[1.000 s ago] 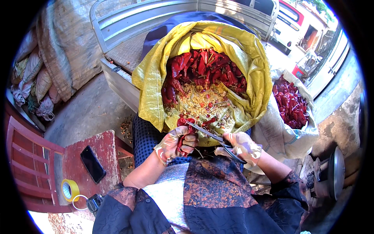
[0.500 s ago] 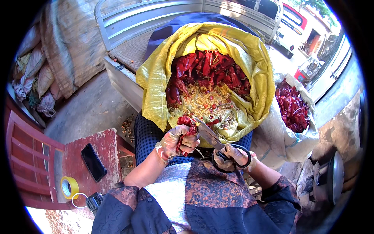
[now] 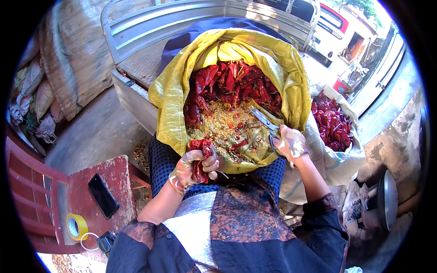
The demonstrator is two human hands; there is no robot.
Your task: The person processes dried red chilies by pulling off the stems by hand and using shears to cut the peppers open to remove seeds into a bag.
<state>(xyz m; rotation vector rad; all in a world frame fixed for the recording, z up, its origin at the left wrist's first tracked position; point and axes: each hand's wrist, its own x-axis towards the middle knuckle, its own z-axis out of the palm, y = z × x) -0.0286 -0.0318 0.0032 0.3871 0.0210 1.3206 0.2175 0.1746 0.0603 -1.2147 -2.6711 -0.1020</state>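
Grey floor (image 3: 88,134), worn red chair (image 3: 122,175), yellow sack (image 3: 169,102) of chillies (image 3: 232,78)

A black phone (image 3: 103,195) lies on a worn red chair (image 3: 119,170), near a roll of yellow tape (image 3: 82,224). At far left, stuffed sacks (image 3: 44,93) are piled beside a large pale tarp (image 3: 75,50). Grey rails (image 3: 154,28) edge a truck bed (image 3: 143,61); a round lid (image 3: 389,200) stands on edge at right.

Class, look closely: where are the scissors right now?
In the head view, the scissors are right of centre, held in the right hand, with their blades over the mouth of the yellow sack, near the red peppers.
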